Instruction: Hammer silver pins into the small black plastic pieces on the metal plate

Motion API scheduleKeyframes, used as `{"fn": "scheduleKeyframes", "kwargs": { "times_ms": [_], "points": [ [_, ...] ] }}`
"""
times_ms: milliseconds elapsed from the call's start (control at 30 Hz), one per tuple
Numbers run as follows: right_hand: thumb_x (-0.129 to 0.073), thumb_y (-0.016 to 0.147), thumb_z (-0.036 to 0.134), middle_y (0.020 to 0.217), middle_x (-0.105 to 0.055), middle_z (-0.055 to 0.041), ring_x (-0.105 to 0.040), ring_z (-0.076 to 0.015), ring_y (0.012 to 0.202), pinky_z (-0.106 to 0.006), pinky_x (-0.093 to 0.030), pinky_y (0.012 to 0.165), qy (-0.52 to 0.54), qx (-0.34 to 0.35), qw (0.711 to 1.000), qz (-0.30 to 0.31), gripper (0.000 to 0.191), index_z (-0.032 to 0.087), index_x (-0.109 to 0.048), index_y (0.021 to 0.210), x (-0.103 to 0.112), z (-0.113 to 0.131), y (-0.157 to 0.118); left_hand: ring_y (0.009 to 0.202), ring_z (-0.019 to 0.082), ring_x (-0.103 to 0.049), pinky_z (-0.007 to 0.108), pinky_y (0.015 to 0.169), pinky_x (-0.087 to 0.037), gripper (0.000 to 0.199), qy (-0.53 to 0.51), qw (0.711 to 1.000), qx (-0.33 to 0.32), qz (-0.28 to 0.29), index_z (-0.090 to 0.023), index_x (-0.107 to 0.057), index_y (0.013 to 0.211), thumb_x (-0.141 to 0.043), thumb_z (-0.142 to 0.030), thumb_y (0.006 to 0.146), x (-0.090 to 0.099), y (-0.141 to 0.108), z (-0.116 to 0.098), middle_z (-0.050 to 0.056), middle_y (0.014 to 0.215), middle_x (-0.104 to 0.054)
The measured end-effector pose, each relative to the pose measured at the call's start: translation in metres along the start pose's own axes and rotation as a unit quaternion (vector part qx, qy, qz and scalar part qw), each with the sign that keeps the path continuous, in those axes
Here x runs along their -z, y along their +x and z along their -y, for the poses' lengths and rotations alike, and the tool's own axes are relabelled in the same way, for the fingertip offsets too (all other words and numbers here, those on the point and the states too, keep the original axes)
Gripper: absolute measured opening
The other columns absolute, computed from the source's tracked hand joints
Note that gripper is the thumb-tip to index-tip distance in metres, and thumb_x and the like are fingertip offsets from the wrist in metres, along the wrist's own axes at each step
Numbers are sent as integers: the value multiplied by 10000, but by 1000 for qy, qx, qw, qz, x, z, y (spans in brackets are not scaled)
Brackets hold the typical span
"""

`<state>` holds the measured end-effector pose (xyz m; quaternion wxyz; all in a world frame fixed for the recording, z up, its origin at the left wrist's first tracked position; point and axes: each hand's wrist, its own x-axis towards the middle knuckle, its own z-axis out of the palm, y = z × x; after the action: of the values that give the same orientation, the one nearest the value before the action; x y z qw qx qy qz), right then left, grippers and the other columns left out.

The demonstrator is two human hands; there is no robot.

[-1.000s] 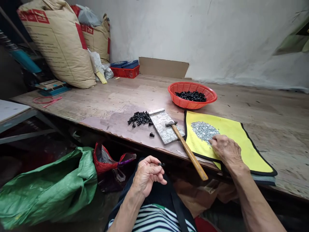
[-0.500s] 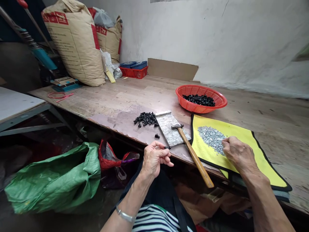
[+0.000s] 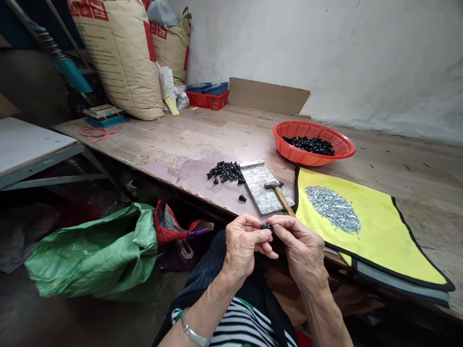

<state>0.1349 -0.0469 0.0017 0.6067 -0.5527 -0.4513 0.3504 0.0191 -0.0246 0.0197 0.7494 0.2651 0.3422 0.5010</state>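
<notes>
My left hand (image 3: pixel 246 243) and my right hand (image 3: pixel 300 246) meet in front of the bench edge, above my lap. Their fingertips pinch a small black plastic piece (image 3: pixel 266 226). Anything else between the fingers is too small to tell. Beyond them, a hammer (image 3: pixel 280 193) with a wooden handle lies partly on a grey stone slab (image 3: pixel 258 185). A heap of black pieces (image 3: pixel 224 171) sits left of the slab, with one loose piece (image 3: pixel 242 198) near it. A yellow mat (image 3: pixel 376 241) to the right carries a pile of tiny silver metal parts (image 3: pixel 333 208).
A red plastic basket (image 3: pixel 343 144) holding black pieces stands on the wooden bench (image 3: pixel 217 140). Kraft paper sacks (image 3: pixel 123 58) lean at the back left, beside a red crate (image 3: pixel 207 100). A green woven sack (image 3: pixel 101 253) and a red bag (image 3: pixel 164 226) lie below the bench.
My right hand has moved left from the silver pile and now meets my left hand at the black piece. The view has shifted, so the bench items appear further right.
</notes>
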Motion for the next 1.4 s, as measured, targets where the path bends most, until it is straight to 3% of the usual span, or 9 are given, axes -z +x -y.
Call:
{"fn": "scheduleKeyframes", "kwargs": {
  "times_ms": [367, 600, 833, 1167, 1400],
  "points": [
    [-684, 730, 308, 742, -659, 8, -577, -129, 701, -227, -454, 661, -22, -28, 999, 16, 110, 202, -690, 758, 1, 4, 1, 368, 133, -555, 301, 375, -537, 217, -1, 1000, -7, -7, -108, -527, 670, -704, -104, 544, 3, 0, 3, 21, 535, -624],
    [-730, 644, 287, 615, -625, 2, -553, -120, 559, -225, -447, 542, 38, -117, 990, 63, 145, 161, -673, 688, 0, 12, 8, 357, 131, -550, 277, 359, -524, 172, 9, 1000, -22, -10, -113, -534, 656, -672, -86, 556, 6, -1, 5, 13, 523, -622],
    [-746, 610, 251, 535, -600, -4, -506, -102, 426, -210, -397, 417, 141, -204, 963, 106, 156, 143, -635, 634, 1, 12, 7, 369, 156, -569, 270, 357, -515, 177, 27, 999, -18, 10, -122, -520, 662, -664, -84, 566, 10, 0, 7, 17, 492, -621],
    [-712, 602, 188, 509, -604, -10, -525, -109, 403, -204, -422, 403, 183, -195, 962, 54, 106, 124, -630, 619, 5, 15, -4, 348, 151, -555, 254, 354, -495, 225, 51, 998, 24, 38, -136, -495, 676, -689, -128, 561, 3, -4, 4, 19, 482, -620],
    [-743, 571, 220, 476, -578, -2, -528, -123, 383, -227, -460, 395, 201, -226, 952, 41, 153, 123, -627, 596, 8, 15, -7, 383, 135, -563, 252, 402, -506, 191, 79, 995, 11, 55, -120, -553, 679, -718, -150, 586, 8, -4, 10, 13, 519, -623]
  ]
}}
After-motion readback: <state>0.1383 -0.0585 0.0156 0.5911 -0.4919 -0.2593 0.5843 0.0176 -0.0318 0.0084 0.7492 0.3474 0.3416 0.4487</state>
